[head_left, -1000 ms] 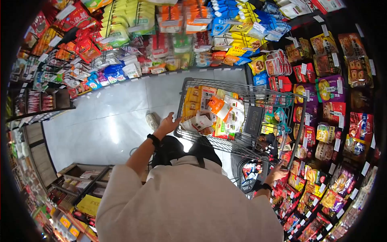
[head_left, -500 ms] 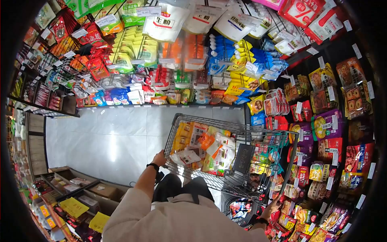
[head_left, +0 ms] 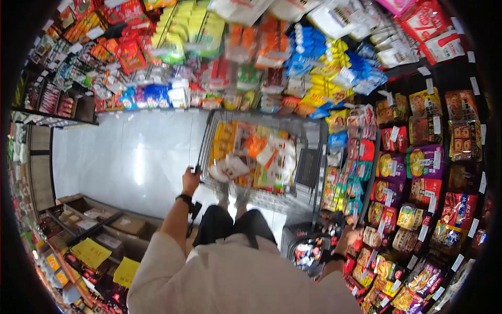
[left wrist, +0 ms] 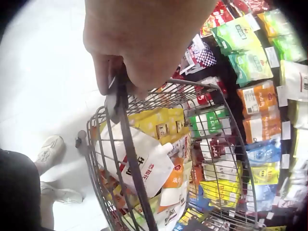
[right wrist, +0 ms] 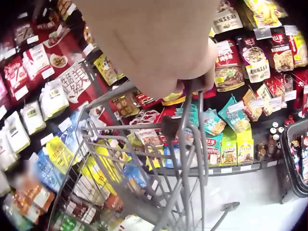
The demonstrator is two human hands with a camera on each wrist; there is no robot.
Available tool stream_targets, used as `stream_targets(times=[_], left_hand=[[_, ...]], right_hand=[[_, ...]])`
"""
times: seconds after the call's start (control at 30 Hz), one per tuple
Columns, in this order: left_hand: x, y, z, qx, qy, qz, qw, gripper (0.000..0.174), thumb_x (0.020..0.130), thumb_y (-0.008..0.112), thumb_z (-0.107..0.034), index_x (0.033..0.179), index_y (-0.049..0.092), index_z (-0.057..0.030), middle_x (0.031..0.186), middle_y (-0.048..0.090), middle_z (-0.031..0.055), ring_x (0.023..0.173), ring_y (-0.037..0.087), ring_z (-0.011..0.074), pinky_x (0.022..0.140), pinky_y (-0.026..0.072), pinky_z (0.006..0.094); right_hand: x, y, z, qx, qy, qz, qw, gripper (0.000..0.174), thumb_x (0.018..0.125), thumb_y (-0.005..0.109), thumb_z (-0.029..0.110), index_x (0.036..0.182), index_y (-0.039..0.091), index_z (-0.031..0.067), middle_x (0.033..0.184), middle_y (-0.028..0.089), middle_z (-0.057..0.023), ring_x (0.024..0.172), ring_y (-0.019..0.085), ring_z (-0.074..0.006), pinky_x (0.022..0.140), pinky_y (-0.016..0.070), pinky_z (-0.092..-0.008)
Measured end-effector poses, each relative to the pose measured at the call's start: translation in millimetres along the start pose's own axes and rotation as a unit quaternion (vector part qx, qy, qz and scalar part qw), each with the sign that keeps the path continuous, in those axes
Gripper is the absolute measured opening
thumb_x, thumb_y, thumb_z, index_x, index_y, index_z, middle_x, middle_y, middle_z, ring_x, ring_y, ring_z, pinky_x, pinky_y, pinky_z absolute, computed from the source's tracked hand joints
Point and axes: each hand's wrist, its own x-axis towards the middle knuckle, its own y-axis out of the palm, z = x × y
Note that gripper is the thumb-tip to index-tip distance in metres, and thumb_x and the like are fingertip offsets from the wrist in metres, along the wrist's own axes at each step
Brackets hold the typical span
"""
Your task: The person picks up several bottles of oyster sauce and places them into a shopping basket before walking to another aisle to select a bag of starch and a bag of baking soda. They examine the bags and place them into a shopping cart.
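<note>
A grey wire shopping cart [left wrist: 132, 166] stands in front of the person, holding several food packets. Among them are a white pouch [left wrist: 147, 168] with dark and red print, yellow packs [left wrist: 161, 122] and an orange-and-white packet [head_left: 256, 146]. The left hand [head_left: 191, 179] grips the rim at the cart's near left corner, its fingers curled over the bar in the left wrist view. At the cart's other end, the right hand [right wrist: 154, 53] wraps round the handle, with its fingertips partly hidden behind the palm.
Hanging bags fill the shelf [head_left: 178, 109] close beyond the cart. Packaged foods [head_left: 424, 159] line the right side, near the handle. A black basket [right wrist: 293, 159] with packets stands by the right arm. Boxes [head_left: 128, 224] sit behind at left, beside pale floor [head_left: 130, 157].
The left hand has gone from loosely extended fingers at the cart's corner to gripping its rim. The cart has shifted left across the view; the right hand stays at the handle.
</note>
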Motion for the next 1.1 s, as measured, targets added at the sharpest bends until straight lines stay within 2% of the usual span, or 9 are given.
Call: stream_targets(times=[0.1, 0.2, 0.37, 0.47, 0.7, 0.8, 0.93, 1.07, 1.1], left_hand=[[10, -25, 4, -0.006, 0.064, -0.032, 0.997, 0.027, 0.089, 0.071, -0.022, 0.106, 0.069, -0.0007, 0.089, 0.073, 0.0214, 0.084, 0.071, 0.0397, 0.073, 0.055, 0.0465], [36, -44, 1, -0.05, 0.026, -0.046, 0.997, 0.025, 0.09, 0.069, -0.02, 0.108, 0.07, -0.0023, 0.091, 0.072, 0.0214, 0.085, 0.07, 0.0393, 0.073, 0.0544, 0.0458], [66, -72, 5, -0.039, 0.034, -0.108, 0.993, 0.025, 0.091, 0.065, -0.018, 0.109, 0.069, -0.0014, 0.096, 0.072, 0.0232, 0.091, 0.069, 0.0425, 0.079, 0.0548, 0.0474], [81, -84, 14, -0.049, 0.032, -0.106, 0.993, 0.026, 0.092, 0.064, -0.018, 0.111, 0.069, -0.0008, 0.098, 0.072, 0.0242, 0.093, 0.069, 0.043, 0.08, 0.0547, 0.048], [93, -95, 5, -0.018, 0.023, -0.062, 0.998, 0.023, 0.092, 0.061, -0.016, 0.107, 0.067, -0.0001, 0.095, 0.071, 0.0248, 0.094, 0.068, 0.0438, 0.081, 0.0548, 0.0497], [90, -103, -26, 0.163, -0.073, 0.027, 0.984, 0.041, 0.092, 0.059, -0.014, 0.133, 0.057, -0.0075, 0.131, 0.062, 0.0247, 0.108, 0.066, 0.044, 0.085, 0.0553, 0.0517], [88, -91, -53, 0.25, 0.174, -0.141, 0.942, 0.061, 0.09, 0.061, -0.012, 0.149, 0.046, -0.0121, 0.149, 0.047, 0.0249, 0.128, 0.055, 0.0431, 0.102, 0.0489, 0.0499], [115, -67, -80, 0.088, 0.179, 0.187, 0.962, 0.055, 0.087, 0.066, -0.013, 0.141, 0.054, -0.0106, 0.154, 0.043, 0.02, 0.139, 0.043, 0.0426, 0.11, 0.0417, 0.0509], [118, -55, -85, 0.078, 0.186, 0.2, 0.959, 0.054, 0.086, 0.067, -0.012, 0.139, 0.055, -0.0097, 0.149, 0.049, 0.0174, 0.14, 0.041, 0.0433, 0.111, 0.0392, 0.0534]], right_hand=[[-32, -56, 69, 0.015, -0.069, 0.078, 0.994, 0.07, 0.092, 0.063, 0.034, 0.148, 0.033, 0.0052, 0.128, 0.048, -0.0425, 0.101, 0.062, -0.0565, 0.082, 0.0564, -0.0571], [-48, -54, 106, 0.013, -0.13, 0.024, 0.991, 0.052, 0.092, 0.059, 0.014, 0.139, 0.039, 0.0085, 0.127, 0.05, -0.0294, 0.104, 0.059, -0.0511, 0.081, 0.0562, -0.0556], [-63, -46, 169, 0.004, -0.101, 0.064, 0.993, 0.054, 0.092, 0.059, 0.013, 0.14, 0.036, 0.0101, 0.123, 0.049, -0.0237, 0.106, 0.061, -0.0438, 0.078, 0.0581, -0.0512], [-55, -7, 164, -0.082, -0.234, 0.013, 0.969, 0.057, 0.095, 0.058, 0.015, 0.141, 0.029, -0.0014, 0.133, 0.044, -0.0303, 0.1, 0.065, -0.0454, 0.073, 0.061, -0.0453], [-96, -70, 197, -0.056, -0.1, 0.077, 0.99, 0.057, 0.1, 0.053, 0.027, 0.143, 0.024, 0.0033, 0.131, 0.044, -0.0342, 0.1, 0.065, -0.0513, 0.077, 0.0607, -0.0533], [-86, -49, 186, -0.097, -0.123, 0.056, 0.986, 0.067, 0.093, 0.063, 0.019, 0.146, 0.026, 0.0025, 0.138, 0.041, -0.0296, 0.103, 0.065, -0.0462, 0.079, 0.0608, -0.0475], [-58, 2, 147, -0.159, -0.151, 0.036, 0.975, 0.073, 0.097, 0.055, 0.022, 0.156, 0.02, -0.0006, 0.156, 0.035, -0.0245, 0.122, 0.06, -0.0411, 0.079, 0.0614, -0.0391], [-77, -35, 177, -0.129, -0.096, 0.079, 0.984, 0.069, 0.098, 0.053, 0.019, 0.157, 0.02, -0.0001, 0.158, 0.033, -0.0224, 0.126, 0.056, -0.0402, 0.078, 0.0611, -0.0395], [-69, -9, 153, -0.205, -0.195, 0.033, 0.959, 0.064, 0.098, 0.051, 0.015, 0.154, 0.025, -0.0021, 0.156, 0.032, -0.0236, 0.128, 0.051, -0.0423, 0.085, 0.0591, -0.0387]])
